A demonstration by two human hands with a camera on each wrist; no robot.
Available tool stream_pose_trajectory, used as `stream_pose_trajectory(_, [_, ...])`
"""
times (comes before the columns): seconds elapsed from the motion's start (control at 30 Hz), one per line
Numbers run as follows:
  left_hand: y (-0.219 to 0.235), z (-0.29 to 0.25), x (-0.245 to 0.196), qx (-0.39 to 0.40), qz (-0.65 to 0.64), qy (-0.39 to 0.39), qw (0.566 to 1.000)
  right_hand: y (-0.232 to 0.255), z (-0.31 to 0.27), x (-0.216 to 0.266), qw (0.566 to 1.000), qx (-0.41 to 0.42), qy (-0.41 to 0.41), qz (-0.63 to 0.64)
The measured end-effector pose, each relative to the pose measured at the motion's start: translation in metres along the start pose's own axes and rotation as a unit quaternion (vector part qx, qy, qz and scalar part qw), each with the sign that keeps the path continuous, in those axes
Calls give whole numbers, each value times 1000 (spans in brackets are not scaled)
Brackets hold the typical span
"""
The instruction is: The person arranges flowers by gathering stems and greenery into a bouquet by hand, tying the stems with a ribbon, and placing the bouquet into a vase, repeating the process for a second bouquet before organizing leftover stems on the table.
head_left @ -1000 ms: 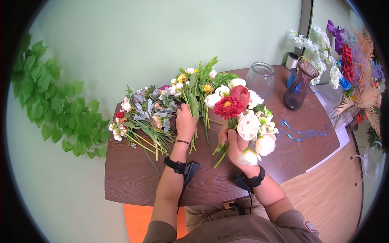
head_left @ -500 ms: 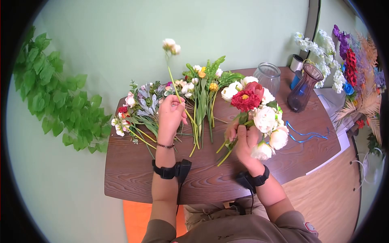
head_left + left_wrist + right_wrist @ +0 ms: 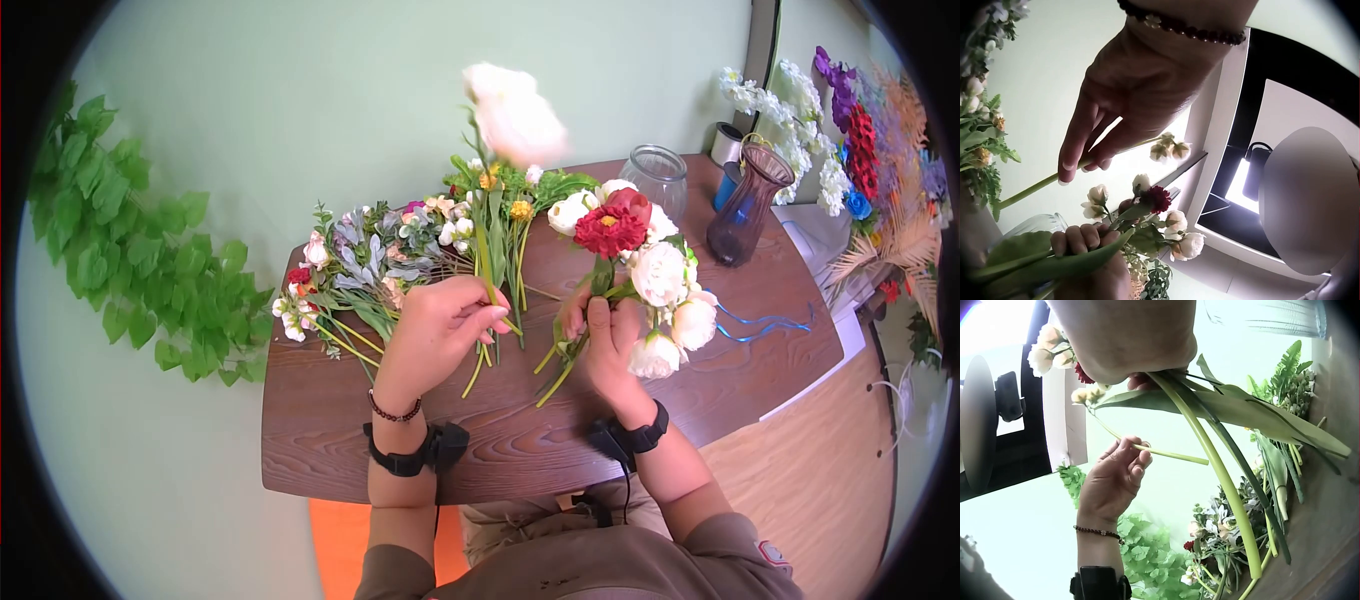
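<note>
My left hand (image 3: 440, 325) pinches a thin green stem between thumb and fingers over the middle of the table. The stem carries a white flower (image 3: 515, 115), blurred in the head view; in the left wrist view its cluster of small pale blooms (image 3: 1169, 149) shows. My right hand (image 3: 608, 345) grips a bouquet by its stems, with white peonies (image 3: 660, 275) and a red flower (image 3: 610, 230). In the right wrist view the bouquet's long green stems (image 3: 1222, 494) hang below the right hand (image 3: 1135, 337). The left hand is apart from the bouquet.
Loose flowers (image 3: 365, 255) and greenery lie along the back left of the wooden table (image 3: 340, 440). A clear glass vase (image 3: 657, 185), a purple vase (image 3: 745, 210) and a blue ribbon (image 3: 765, 328) are at the right. Leafy vines (image 3: 150, 260) hang on the left wall.
My left hand drew the white flower from the loose flowers and lifted it, then brought it rightward and closer to the camera. The bouquet in my right hand shifted slightly to the right.
</note>
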State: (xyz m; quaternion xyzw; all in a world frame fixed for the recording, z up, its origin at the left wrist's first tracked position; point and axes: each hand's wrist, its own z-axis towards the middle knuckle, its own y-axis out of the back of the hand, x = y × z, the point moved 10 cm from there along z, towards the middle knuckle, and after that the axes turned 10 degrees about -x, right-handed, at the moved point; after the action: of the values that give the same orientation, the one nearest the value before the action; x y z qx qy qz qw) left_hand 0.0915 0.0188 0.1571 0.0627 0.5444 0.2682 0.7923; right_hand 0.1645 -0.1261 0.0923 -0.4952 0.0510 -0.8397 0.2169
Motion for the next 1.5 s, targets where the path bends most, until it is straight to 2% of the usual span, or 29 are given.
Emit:
stream_pose_trajectory(0.13, [-15,-3,-10,38,78,-40,995,-2,-1,0,1000,16,-4,1])
stream_pose_trajectory(0.27, [-37,-4,-13,75,107,-94,987,-1,-2,-4,999,28,1,-21])
stream_pose_trajectory(0.4, [-53,-7,-5,93,115,-108,983,-3,-3,-1,1000,19,3,1])
stream_pose_trajectory(0.47, [-65,-12,-2,132,143,-122,973,0,-5,3,998,2,16,-55])
stream_pose_trajectory(0.57, [-76,-16,8,146,168,-100,970,0,-8,-6,997,17,6,-72])
stream_pose_trajectory(0.6, [-76,-16,7,142,167,-98,971,1,-6,1,982,-11,75,-170])
stream_pose_trajectory(0.63, [-79,-18,6,151,187,-104,965,-1,-6,2,983,-6,74,-171])
stream_pose_trajectory(0.7, [-82,-19,4,157,205,-108,960,-15,-4,12,998,43,47,-9])
stream_pose_trajectory(0.77, [-79,-18,-2,115,237,-131,956,-18,-3,16,997,58,55,1])
stream_pose_trajectory(0.83, [-83,-16,4,113,217,-140,960,-15,-3,8,998,42,-23,50])
stream_pose_trajectory(0.9, [-86,-14,13,112,197,-150,962,-12,-3,0,997,55,-26,52])
stream_pose_trajectory(0.97, [-89,-13,20,115,185,-151,964,-11,1,5,995,52,4,89])
stream_pose_trajectory(1.0, [-88,-10,19,115,185,-151,964,-9,2,4,994,32,2,107])
stream_pose_trajectory(1.07, [-91,-5,30,170,69,-52,982,-6,2,6,994,8,2,108])
stream_pose_trajectory(1.1, [-90,-1,33,171,70,-52,981,-1,3,6,994,-17,2,110])
stream_pose_trajectory(1.17, [-87,4,72,177,-26,116,977,2,4,5,993,-21,2,113])
stream_pose_trajectory(1.2, [-80,11,87,144,-3,124,982,3,4,5,993,-25,1,116])
stream_pose_trajectory(1.23, [-83,15,98,147,-1,123,982,5,4,6,993,-29,2,117])
stream_pose_trajectory(1.3, [-62,28,129,10,43,167,985,3,3,2,990,-15,-34,135])
stream_pose_trajectory(1.33, [-67,32,139,14,44,166,985,3,2,2,990,-19,-34,135])
stream_pose_trajectory(1.4, [-57,46,151,-59,177,118,975,2,1,1,989,-16,-42,140])
stream_pose_trajectory(1.43, [-61,50,160,-58,177,118,975,2,1,1,989,-17,-41,140])
stream_pose_trajectory(1.47, [-53,57,155,-116,293,53,948,1,1,3,991,-10,-40,126])
stream_pose_trajectory(1.5, [-47,61,139,-171,402,-14,899,0,0,3,993,-4,-38,113])
